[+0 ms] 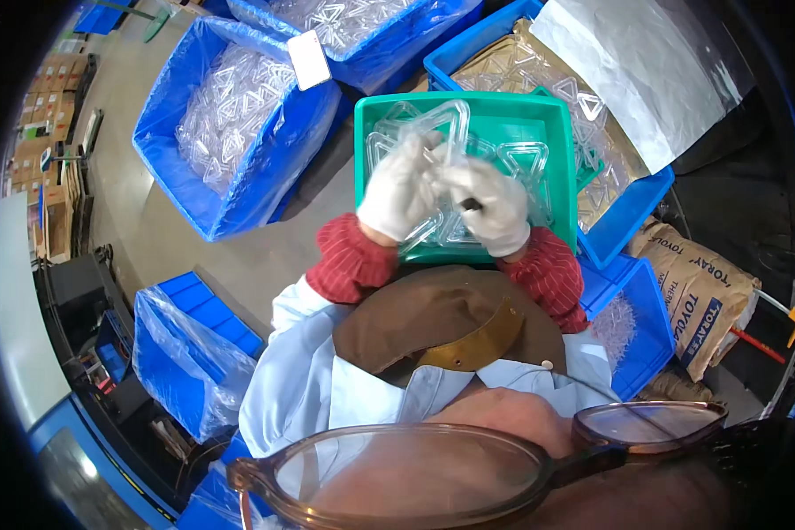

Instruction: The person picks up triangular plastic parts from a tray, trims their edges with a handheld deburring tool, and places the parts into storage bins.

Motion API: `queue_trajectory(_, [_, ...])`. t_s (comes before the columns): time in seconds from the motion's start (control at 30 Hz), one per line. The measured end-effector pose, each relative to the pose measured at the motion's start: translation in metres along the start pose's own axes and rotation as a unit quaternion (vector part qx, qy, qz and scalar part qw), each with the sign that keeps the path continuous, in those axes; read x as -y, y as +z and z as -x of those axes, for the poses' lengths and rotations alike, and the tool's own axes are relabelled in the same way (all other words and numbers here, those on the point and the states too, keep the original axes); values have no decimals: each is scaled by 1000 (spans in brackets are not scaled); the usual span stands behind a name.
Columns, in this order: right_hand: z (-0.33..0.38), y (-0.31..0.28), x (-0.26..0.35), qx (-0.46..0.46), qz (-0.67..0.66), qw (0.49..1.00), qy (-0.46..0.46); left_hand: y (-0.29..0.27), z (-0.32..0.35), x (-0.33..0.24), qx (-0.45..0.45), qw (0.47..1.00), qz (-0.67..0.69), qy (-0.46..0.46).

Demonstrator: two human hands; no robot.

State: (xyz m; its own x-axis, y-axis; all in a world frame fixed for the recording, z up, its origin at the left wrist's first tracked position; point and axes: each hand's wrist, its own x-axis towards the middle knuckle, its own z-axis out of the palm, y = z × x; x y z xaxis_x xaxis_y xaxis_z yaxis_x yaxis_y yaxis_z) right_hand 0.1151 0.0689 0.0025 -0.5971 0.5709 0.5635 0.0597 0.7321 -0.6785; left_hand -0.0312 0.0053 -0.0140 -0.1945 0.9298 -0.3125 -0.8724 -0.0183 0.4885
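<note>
Both hands wear white gloves and are raised over a green bin (368, 124) of clear plastic triangular frames. My left hand (396, 193) is closed, its fingertips pinching a clear plastic triangular frame (458, 124) from the left. On its right side, my right hand (493, 205) has its fingers curled around the lower end of the same frame. A small dark spot shows at the right fingers; whether it is a tool or part of the glove I cannot tell. The fingertips are slightly blurred. More triangular frames (526, 159) lie loose in the bin below.
Two blue lined bins, one a left bin (163, 168), hold heaps of clear triangles, with a white card (309, 60) on a rim. At right stand a blue crate (632, 212) with cardboard and triangles, a silvery sheet (645, 79) and a brown paper sack (693, 291).
</note>
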Motion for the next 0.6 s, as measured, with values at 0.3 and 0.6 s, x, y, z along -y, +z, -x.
queue_trajectory(0.3, [-1, -22, -16, 22, -94, 994, 47, 22, 12, 3, -100, 988, -115, -17])
queue_trajectory(0.6, [2, -11, -19, -11, -40, 999, -9, 28, 13, 9, -128, 980, -150, -19])
